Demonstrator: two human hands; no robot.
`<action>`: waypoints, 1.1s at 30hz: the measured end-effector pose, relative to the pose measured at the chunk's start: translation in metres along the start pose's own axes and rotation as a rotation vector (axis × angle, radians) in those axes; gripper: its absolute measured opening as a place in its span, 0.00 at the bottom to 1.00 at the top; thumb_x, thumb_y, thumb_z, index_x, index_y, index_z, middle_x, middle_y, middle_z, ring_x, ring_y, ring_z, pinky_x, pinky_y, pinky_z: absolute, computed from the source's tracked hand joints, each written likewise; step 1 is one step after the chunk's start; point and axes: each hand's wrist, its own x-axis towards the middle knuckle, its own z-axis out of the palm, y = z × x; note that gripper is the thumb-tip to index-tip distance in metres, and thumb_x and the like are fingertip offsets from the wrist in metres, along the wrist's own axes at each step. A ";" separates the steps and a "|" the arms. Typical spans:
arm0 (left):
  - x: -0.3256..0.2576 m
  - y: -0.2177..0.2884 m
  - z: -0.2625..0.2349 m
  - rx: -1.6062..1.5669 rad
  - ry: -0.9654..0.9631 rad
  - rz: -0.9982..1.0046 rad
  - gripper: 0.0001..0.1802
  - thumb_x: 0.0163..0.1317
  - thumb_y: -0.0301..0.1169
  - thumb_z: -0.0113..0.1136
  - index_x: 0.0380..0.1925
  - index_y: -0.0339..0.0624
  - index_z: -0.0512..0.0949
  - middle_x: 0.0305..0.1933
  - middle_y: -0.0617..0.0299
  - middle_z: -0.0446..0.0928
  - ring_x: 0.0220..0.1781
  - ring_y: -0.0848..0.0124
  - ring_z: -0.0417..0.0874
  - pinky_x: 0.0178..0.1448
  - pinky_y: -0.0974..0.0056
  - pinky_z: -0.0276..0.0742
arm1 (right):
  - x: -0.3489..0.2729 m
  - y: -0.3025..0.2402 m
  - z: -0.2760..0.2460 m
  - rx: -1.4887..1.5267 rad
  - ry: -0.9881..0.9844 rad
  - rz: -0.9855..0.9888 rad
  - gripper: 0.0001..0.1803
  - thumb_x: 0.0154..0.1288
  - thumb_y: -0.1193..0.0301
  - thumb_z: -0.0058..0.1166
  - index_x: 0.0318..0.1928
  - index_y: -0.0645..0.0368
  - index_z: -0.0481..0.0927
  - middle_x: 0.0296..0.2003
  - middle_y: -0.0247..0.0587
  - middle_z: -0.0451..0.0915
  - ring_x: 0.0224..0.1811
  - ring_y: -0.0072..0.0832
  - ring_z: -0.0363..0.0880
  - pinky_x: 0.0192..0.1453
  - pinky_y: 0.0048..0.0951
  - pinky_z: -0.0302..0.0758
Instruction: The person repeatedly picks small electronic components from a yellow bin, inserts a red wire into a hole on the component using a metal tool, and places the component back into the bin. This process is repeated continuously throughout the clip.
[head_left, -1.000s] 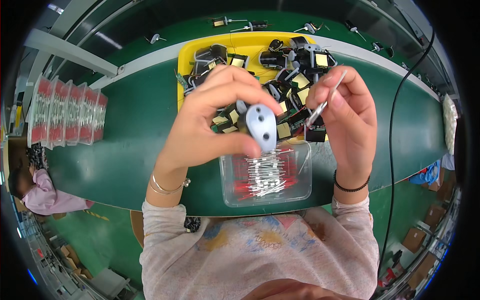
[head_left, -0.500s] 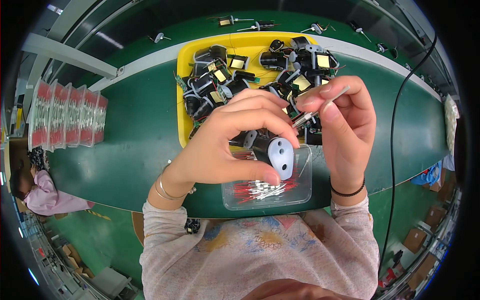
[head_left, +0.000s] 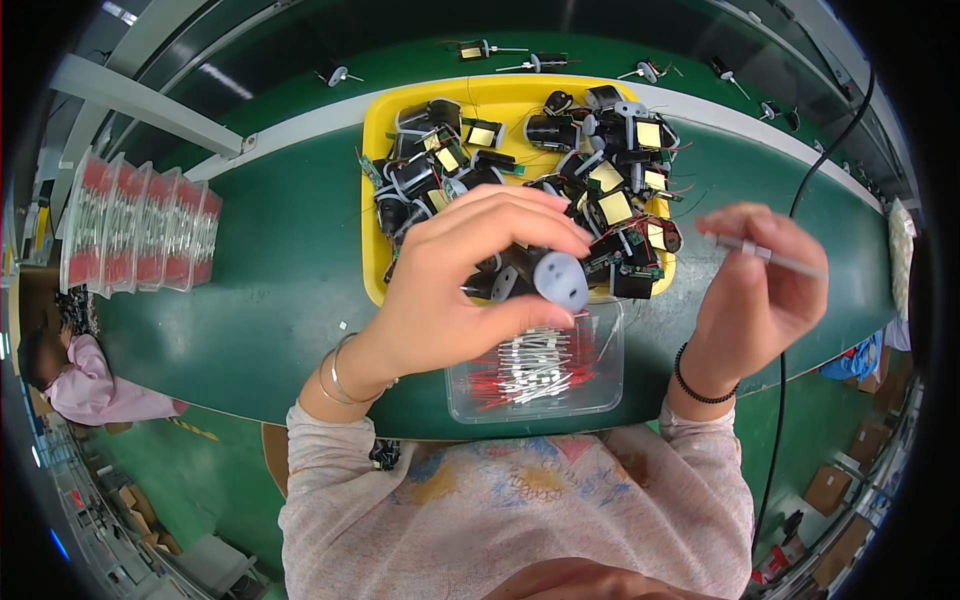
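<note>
Above clear box [head_left: 600, 395]: left hand [head_left: 455, 290] clenches grey-capped coil [head_left: 548, 276]; right hand [head_left: 755, 290] pinches thin lead [head_left: 770, 257].

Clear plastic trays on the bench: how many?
2. One clear tray of red-and-white leads sits below the left hand; one divided tray lies far left. More may be out of view.

light: bright, even, from overhead | glare: sheen on green table [head_left: 280, 270] | shadows: soft | edges: black fisheye rim, bent lines | blur: slight at rim

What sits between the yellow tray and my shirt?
In the head view, a clear plastic box of red-and-white wire pieces sits there on the green table.
</note>
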 end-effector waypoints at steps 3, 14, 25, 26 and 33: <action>-0.003 -0.001 0.006 -0.085 0.118 0.029 0.22 0.38 0.23 0.71 0.36 0.37 0.73 0.39 0.54 0.79 0.46 0.62 0.79 0.52 0.62 0.72 | -0.003 -0.008 0.004 -0.154 -0.170 -0.148 0.14 0.45 0.80 0.62 0.35 0.67 0.74 0.27 0.48 0.78 0.29 0.37 0.80 0.33 0.33 0.79; -0.006 0.001 0.002 0.130 0.065 0.173 0.24 0.43 0.27 0.70 0.37 0.41 0.65 0.36 0.50 0.79 0.45 0.57 0.80 0.59 0.50 0.61 | -0.006 -0.029 0.016 -0.381 -0.442 -0.130 0.15 0.47 0.72 0.65 0.34 0.61 0.73 0.27 0.43 0.78 0.28 0.36 0.79 0.34 0.37 0.80; -0.006 0.002 0.008 0.174 0.218 0.160 0.20 0.41 0.26 0.71 0.34 0.42 0.72 0.36 0.58 0.81 0.41 0.67 0.82 0.50 0.63 0.63 | -0.011 -0.022 0.019 -0.387 -0.428 -0.285 0.19 0.39 0.79 0.67 0.35 0.66 0.74 0.28 0.46 0.78 0.30 0.37 0.80 0.34 0.34 0.81; -0.006 0.002 0.008 0.180 0.219 0.169 0.20 0.41 0.26 0.71 0.34 0.42 0.72 0.36 0.58 0.81 0.41 0.67 0.82 0.50 0.64 0.63 | -0.010 -0.023 0.020 -0.393 -0.421 -0.268 0.19 0.39 0.79 0.67 0.34 0.66 0.74 0.28 0.46 0.78 0.30 0.36 0.80 0.34 0.34 0.82; -0.006 0.000 0.007 0.231 0.219 0.186 0.20 0.40 0.26 0.71 0.34 0.42 0.72 0.35 0.59 0.81 0.40 0.67 0.82 0.45 0.66 0.64 | -0.012 -0.022 0.022 -0.428 -0.386 -0.296 0.18 0.39 0.79 0.67 0.33 0.67 0.74 0.28 0.46 0.78 0.29 0.36 0.80 0.34 0.32 0.82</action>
